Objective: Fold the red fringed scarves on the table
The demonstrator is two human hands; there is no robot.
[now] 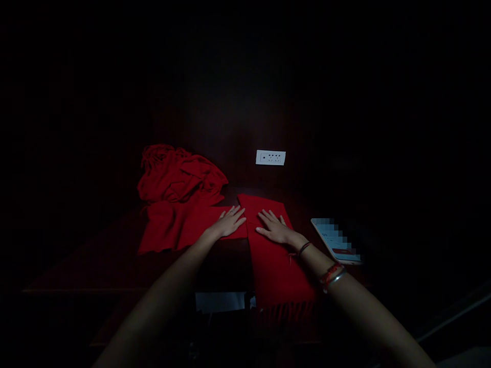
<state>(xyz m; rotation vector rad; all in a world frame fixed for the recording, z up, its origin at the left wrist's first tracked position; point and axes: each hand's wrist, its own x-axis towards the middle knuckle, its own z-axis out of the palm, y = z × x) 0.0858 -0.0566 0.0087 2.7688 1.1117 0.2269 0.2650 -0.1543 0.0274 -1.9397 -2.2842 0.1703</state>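
A red fringed scarf (274,271) lies on a dark table, with one strip running toward me and its fringe hanging at the near edge. Another flat stretch of red cloth (195,225) extends leftward from it and leads to a crumpled red heap (180,176) with fringe at the back left. My left hand (230,222) rests flat on the left stretch, fingers spread, close to where it meets the strip. On the strip lies my right hand (274,227), palm down with the fingers apart. Neither hand grips anything.
To the right of the scarf lies a phone or tablet (333,243) with a lit screen. A white power socket (270,157) is set in the dark wall behind. The dark table (95,266) has its front edge at lower left. Most surroundings are too dark to make out.
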